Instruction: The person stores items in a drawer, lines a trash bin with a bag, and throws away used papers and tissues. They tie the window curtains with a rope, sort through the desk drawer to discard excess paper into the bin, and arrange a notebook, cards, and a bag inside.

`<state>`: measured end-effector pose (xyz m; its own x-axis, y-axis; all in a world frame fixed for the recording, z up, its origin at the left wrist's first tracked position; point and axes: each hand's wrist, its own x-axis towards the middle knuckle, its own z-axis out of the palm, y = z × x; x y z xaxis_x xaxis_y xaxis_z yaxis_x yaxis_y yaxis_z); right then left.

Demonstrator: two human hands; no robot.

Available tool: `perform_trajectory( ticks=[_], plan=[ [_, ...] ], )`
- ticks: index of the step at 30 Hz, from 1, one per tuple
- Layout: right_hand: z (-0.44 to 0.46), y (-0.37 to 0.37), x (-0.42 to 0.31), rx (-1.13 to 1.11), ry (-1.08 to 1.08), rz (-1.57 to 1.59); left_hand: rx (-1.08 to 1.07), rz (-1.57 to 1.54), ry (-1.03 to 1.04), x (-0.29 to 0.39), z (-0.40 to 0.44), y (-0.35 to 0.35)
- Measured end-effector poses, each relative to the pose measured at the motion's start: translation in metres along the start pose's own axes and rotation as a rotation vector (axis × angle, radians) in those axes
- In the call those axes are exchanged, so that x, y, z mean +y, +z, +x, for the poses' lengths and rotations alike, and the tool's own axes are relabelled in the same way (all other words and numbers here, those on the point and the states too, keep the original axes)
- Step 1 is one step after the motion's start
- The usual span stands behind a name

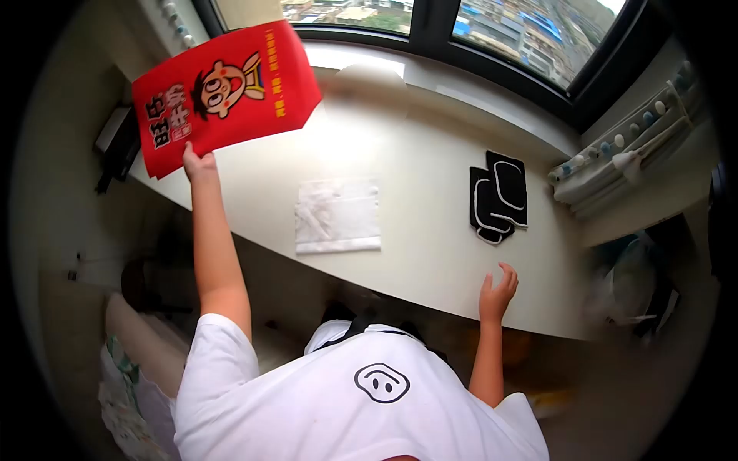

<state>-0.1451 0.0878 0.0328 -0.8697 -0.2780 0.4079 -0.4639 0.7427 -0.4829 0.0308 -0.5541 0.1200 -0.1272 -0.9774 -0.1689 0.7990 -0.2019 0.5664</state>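
My left hand (200, 164) grips the lower edge of a red bag (173, 88) printed with a cartoon figure, holding it up over the left part of the white table. At the table's front edge, my right hand (498, 293) is empty with its fingers apart and slightly curled. Beyond it lie black pads with white outlines (492, 201), overlapping one another. Between my hands, a flat white translucent pouch (338, 217) rests on the tabletop; what is in it, if anything, I cannot make out.
The white table (419, 265) runs below a window (523, 46) with a dark frame. Gathered curtains (626, 157) hang at the right, and a dark object (117, 150) stands at the left end. A cushion-like seat back (142, 346) is at the lower left.
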Motion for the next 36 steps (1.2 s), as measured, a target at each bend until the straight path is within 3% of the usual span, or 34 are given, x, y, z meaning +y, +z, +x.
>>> perform_trajectory(
  ticks=[2,3,5,7,9,13,15,18,20,21,23,24,25,27,33,34,36],
  plan=[
    [-0.005,0.009,-0.012,0.047,0.139,-0.058,0.054,0.042,-0.159,-0.001,0.069,-0.03],
    [-0.007,0.013,-0.017,0.051,0.164,-0.078,0.084,0.085,-0.018,-0.003,0.06,-0.014],
    [-0.011,0.024,-0.033,0.04,0.284,-0.117,0.021,0.123,-0.005,-0.008,0.13,-0.043],
    [-0.017,0.03,-0.053,0.05,0.345,-0.121,-0.049,0.245,0.096,-0.005,0.13,-0.03],
    [-0.019,0.031,-0.066,0.059,0.395,-0.13,0.033,0.308,0.083,-0.009,0.131,-0.021],
    [-0.026,0.029,-0.076,0.067,0.342,-0.137,-0.002,0.298,0.019,-0.016,0.214,-0.06],
    [-0.027,0.028,-0.08,0.017,0.338,-0.142,-0.039,0.318,-0.192,-0.018,0.25,-0.071],
    [-0.034,0.02,-0.077,-0.024,0.339,-0.158,0.06,0.475,-0.331,-0.011,0.222,-0.062],
    [-0.047,0.012,-0.082,-0.01,0.356,-0.143,0.056,1.036,-0.826,0.013,0.228,-0.063],
    [-0.054,0.005,-0.085,0.006,0.356,-0.133,0.056,1.05,-0.833,0.023,0.247,-0.076],
    [-0.065,0.003,-0.086,0.009,0.386,-0.137,-0.028,0.792,-0.892,0.023,0.3,-0.105],
    [-0.07,0.003,-0.085,0.015,0.403,-0.143,0.055,0.782,-0.719,0.014,0.267,-0.089],
    [-0.072,0.003,-0.086,0.018,0.41,-0.154,0.051,0.784,-0.732,0.006,0.257,-0.085],
    [-0.073,0.002,-0.09,-0.003,0.462,-0.197,0.062,0.817,-0.561,-0.008,0.249,-0.086],
    [-0.032,0.0,-0.057,0.003,0.391,-0.183,0.15,0.72,-0.745,-0.005,0.26,-0.111],
    [-0.015,0.001,-0.043,0.043,0.397,-0.171,0.164,0.685,-0.597,-0.001,0.242,-0.1],
    [0.029,0.012,-0.008,0.104,0.419,-0.099,0.11,0.679,-0.515,0.013,0.237,-0.106]
  ],
)
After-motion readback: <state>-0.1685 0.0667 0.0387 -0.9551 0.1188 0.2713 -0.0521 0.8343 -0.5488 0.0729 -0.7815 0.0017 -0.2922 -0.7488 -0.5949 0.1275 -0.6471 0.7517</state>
